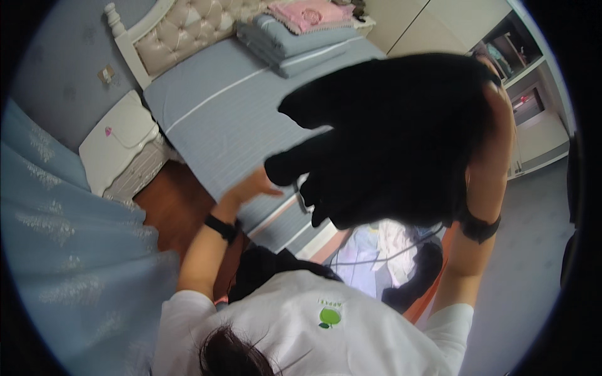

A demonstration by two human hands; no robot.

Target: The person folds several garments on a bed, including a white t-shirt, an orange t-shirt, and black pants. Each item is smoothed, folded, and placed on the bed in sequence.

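Note:
A large black cloth garment [390,141] is held up in front of me, its dark folds hiding most of its shape. My right hand [491,101] grips it at the upper right edge, and the fingers are partly covered by the fabric. At the garment's lower left edge is my left hand [256,183], blurred, with the thumb stretched out. Its other fingers are partly hidden by the cloth, so I cannot tell whether they hold it. Below the garment lies a pile of light-coloured clothes [376,254], with a thin grey cord [385,260] across it.
Beyond my hands is a bed [216,122] with folded grey-blue bedding [301,44] and a pink cushion [310,16]. A white nightstand [120,141] and a blue curtain [70,235] stand to the left. At the right are a cabinet with shelves [526,94] and a wall [522,263].

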